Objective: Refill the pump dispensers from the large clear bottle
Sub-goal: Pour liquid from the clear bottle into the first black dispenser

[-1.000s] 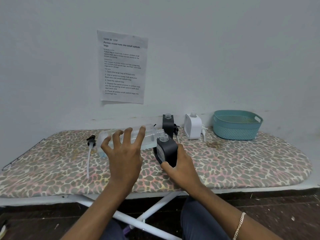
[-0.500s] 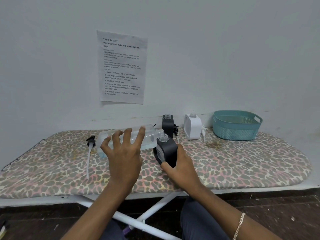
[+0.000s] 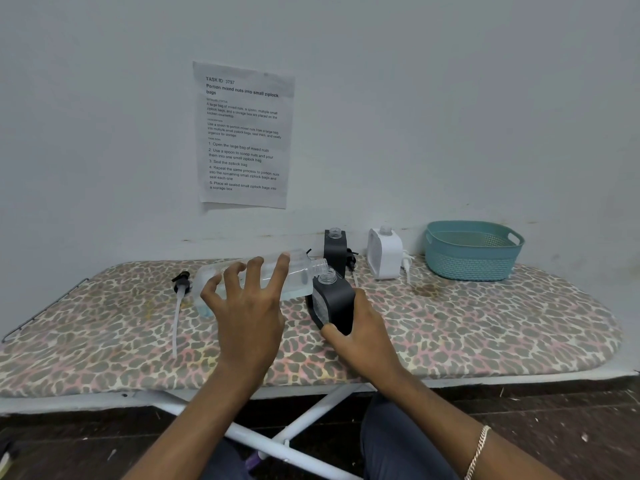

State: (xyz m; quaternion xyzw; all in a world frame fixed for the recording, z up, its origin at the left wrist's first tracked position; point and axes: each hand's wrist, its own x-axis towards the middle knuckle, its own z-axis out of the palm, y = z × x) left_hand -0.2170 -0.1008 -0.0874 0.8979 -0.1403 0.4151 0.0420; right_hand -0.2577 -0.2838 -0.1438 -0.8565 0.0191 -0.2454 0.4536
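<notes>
My left hand (image 3: 247,311) grips the large clear bottle (image 3: 301,271), which lies nearly level, neck to the right, a little pale liquid at its base. The bottle's mouth hangs just above the open neck of a black dispenser (image 3: 334,301), tilted slightly left on the board. My right hand (image 3: 362,336) holds that dispenser from the near right side. A second black dispenser (image 3: 335,249) and a white dispenser (image 3: 385,252) stand uncapped by the wall.
A black pump head with a long tube (image 3: 180,299) lies left of the bottle on the leopard-print ironing board (image 3: 485,323). A white pump (image 3: 406,266) lies beside the white dispenser. A teal basket (image 3: 472,251) stands at the back right.
</notes>
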